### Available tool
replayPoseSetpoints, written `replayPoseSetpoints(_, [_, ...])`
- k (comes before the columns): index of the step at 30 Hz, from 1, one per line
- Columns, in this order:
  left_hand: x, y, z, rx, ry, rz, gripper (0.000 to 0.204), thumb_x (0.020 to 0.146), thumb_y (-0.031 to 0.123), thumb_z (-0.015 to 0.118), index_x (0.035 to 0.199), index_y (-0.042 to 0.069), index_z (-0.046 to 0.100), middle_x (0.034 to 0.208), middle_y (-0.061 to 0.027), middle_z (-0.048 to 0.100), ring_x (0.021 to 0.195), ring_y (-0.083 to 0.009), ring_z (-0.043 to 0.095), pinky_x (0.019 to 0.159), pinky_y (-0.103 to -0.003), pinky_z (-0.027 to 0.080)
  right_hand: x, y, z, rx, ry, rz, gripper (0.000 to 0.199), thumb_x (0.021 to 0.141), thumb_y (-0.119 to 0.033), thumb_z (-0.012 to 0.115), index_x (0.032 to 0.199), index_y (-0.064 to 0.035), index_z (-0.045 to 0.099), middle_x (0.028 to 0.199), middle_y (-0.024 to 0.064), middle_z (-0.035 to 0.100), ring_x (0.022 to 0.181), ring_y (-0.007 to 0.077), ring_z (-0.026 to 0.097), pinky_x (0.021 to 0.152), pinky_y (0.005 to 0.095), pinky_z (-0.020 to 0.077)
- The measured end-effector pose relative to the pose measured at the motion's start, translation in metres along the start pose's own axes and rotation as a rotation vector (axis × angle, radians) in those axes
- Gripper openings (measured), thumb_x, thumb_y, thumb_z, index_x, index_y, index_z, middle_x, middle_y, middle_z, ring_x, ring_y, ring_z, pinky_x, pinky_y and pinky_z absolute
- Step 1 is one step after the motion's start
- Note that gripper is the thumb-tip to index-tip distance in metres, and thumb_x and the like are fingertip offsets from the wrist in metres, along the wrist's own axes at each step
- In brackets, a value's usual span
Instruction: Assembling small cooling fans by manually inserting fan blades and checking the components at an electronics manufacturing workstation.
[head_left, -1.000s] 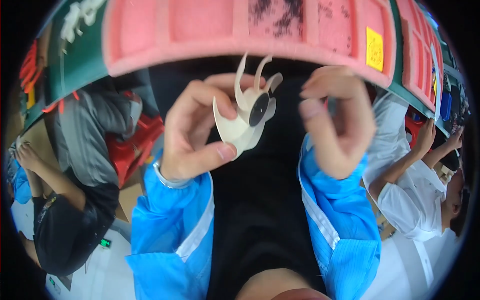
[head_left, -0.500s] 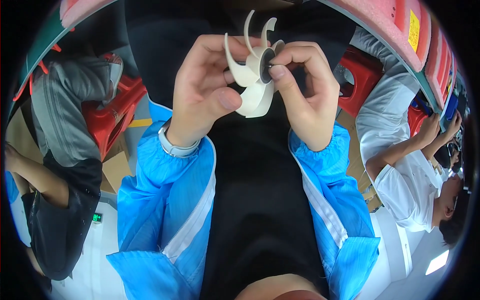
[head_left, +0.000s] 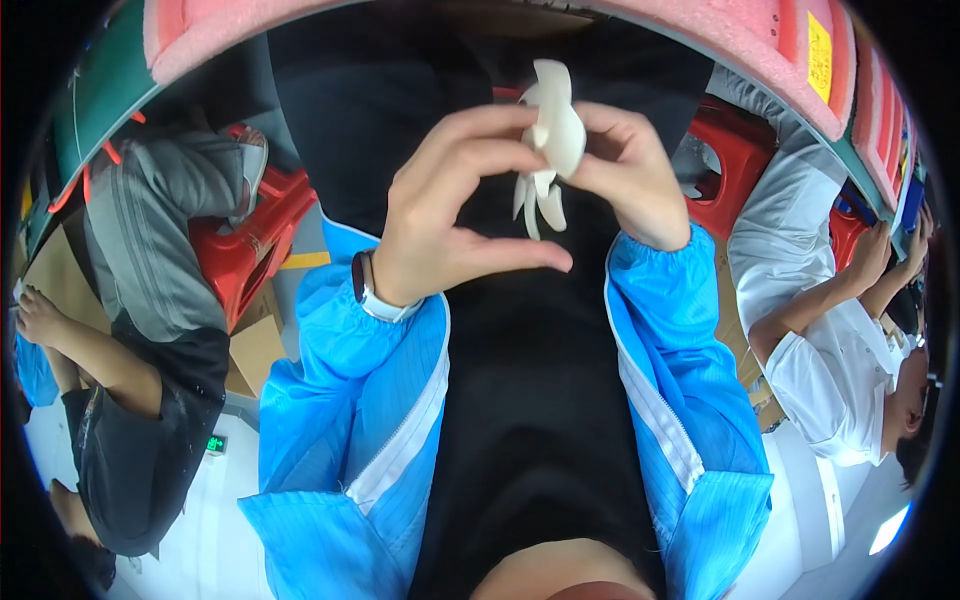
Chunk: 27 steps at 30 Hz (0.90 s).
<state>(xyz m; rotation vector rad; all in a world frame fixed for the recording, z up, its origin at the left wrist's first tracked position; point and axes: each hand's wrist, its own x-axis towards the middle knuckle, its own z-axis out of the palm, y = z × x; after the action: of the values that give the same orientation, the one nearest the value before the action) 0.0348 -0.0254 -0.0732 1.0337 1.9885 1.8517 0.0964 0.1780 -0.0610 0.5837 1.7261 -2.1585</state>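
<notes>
Head view | white fan wheel [head_left: 563,130] at 2 o'clock from my left fingers [head_left: 490,155], 10 from my right fingers [head_left: 615,122]; long axis 12-to-6 | left touching, thumb [head_left: 535,256] spread; right gripping it, pads hidden

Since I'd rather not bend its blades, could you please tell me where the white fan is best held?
Probably by its middle, pinched from left and right: the white fan shows nearly edge-on, its thin curved blades sticking out above and below, with the left hand and right hand at its sides.
</notes>
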Motion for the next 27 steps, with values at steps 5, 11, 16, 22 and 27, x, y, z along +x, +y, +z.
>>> replayPoseSetpoints(5, [0.001, 0.013, 0.0, -0.034, 0.005, -0.201, 0.071, 0.065, 0.022, 0.097, 0.124, 0.001, 0.062, 0.127, -0.0209, 0.064, 0.115, -0.0322, 0.066, 0.096, -0.04, 0.055, 0.004, 0.008, 0.007, -0.277, 0.043, -0.191, 0.008, 0.082, -0.008, 0.077, 0.087, -0.0022, 0.074, 0.085, 0.005, 0.07, 0.075, 0.0134, 0.064, 0.07, 0.0262, 0.0485])
replayPoseSetpoints(11, [0.005, 0.012, -0.01, 0.426, -0.02, -0.447, 0.049, 0.084, 0.007, 0.078, 0.129, -0.004, 0.062, 0.128, -0.0205, 0.065, 0.119, -0.0289, 0.065, 0.101, -0.039, 0.051, 0.087, 0.034, -0.009, -0.877, 0.47, -0.504, 0.012, 0.086, -0.016, 0.074, 0.093, -0.0063, 0.075, 0.089, 0.0141, 0.071, 0.076, 0.0285, 0.068, 0.069, 0.0394, 0.0536])
replayPoseSetpoints(16, [0.024, 0.055, -0.061, 0.279, -0.016, -0.369, 0.041, 0.089, 0.01, 0.074, 0.126, -0.006, 0.064, 0.126, -0.0192, 0.066, 0.114, -0.0258, 0.066, 0.1, -0.036, 0.05, 0.114, 0.038, 0.001, -1.157, 0.683, -0.561, 0.02, 0.088, -0.024, 0.071, 0.1, -0.0089, 0.075, 0.093, 0.0195, 0.071, 0.085, 0.0409, 0.067, 0.075, 0.0497, 0.0542])
replayPoseSetpoints(22, [0.078, 0.06, -0.156, 0.868, 0.484, -0.041, 0.039, 0.092, 0.018, 0.073, 0.125, -0.001, 0.066, 0.125, -0.0217, 0.065, 0.114, -0.0316, 0.064, 0.1, -0.038, 0.049, 0.053, -0.002, 0.027, -0.826, 0.008, -0.526, 0.034, 0.09, -0.014, 0.07, 0.121, -0.0006, 0.07, 0.105, 0.0226, 0.07, 0.094, 0.0403, 0.068, 0.083, 0.0429, 0.0553])
replayPoseSetpoints(27, [0.128, -0.004, -0.232, 1.373, 0.46, 0.21, 0.042, 0.092, 0.027, 0.074, 0.128, 0.007, 0.068, 0.13, -0.0245, 0.063, 0.123, -0.0398, 0.058, 0.104, -0.044, 0.045, -0.004, -0.099, 0.03, -0.816, -0.116, -0.684, 0.028, 0.089, -0.008, 0.071, 0.115, -0.0005, 0.072, 0.1, 0.0174, 0.071, 0.093, 0.0351, 0.069, 0.084, 0.0392, 0.0548])
